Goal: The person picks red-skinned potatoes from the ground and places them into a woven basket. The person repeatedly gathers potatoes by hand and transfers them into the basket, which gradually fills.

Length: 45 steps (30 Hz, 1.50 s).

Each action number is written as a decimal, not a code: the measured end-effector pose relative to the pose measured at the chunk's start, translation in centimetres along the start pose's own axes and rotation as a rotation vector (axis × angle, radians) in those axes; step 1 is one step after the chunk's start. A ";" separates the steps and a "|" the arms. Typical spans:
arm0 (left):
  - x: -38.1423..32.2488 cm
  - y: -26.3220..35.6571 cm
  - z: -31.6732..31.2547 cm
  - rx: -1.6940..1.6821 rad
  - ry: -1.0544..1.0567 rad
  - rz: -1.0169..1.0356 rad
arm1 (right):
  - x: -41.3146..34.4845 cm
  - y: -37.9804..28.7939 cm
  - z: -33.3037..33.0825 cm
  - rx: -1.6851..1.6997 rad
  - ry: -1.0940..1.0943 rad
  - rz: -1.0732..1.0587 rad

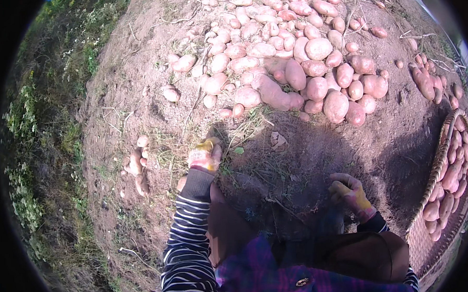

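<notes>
My left hand [206, 153], in a pale work glove with yellow and pink stains, is over the soil beside dry plant stems [243, 130]. Its fingers point down and are partly hidden, so I cannot tell whether they hold anything. Near my right knee is my right hand [349, 193], gloved too, with its fingers bent above the shaded ground; no object shows in it. Ahead of both hands spreads a large heap of pinkish potatoes [318, 48]. A long, knobbly potato [270, 91] lies at the heap's near side.
A woven basket [422, 231] stands at my right, with potatoes [450, 175] inside. Small potato clusters lie on the left soil [137, 166] and far right [427, 79]. Weeds [42, 154] border the bare ground at left.
</notes>
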<state>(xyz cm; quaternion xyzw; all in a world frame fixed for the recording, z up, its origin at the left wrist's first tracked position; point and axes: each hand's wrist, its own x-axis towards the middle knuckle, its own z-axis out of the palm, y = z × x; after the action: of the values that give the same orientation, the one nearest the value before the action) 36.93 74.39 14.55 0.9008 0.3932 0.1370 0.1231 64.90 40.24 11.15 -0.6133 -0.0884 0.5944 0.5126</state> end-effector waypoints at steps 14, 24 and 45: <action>4.7 11.8 3.5 -0.031 -0.069 0.506 | 3.1 -2.4 2.8 0.578 -0.292 0.063; 13.7 0.5 -9.0 0.715 0.263 -0.544 | 3.3 -2.3 1.0 0.324 -0.016 0.105; 2.7 19.7 8.9 -1.909 -0.460 0.142 | 3.4 -3.9 2.8 0.450 -0.526 -0.130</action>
<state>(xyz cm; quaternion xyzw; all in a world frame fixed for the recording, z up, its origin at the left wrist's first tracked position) 55.07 62.39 13.21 0.4493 0.0290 0.2256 0.8639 65.55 45.94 12.44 -0.3040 -0.1231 0.7028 0.6312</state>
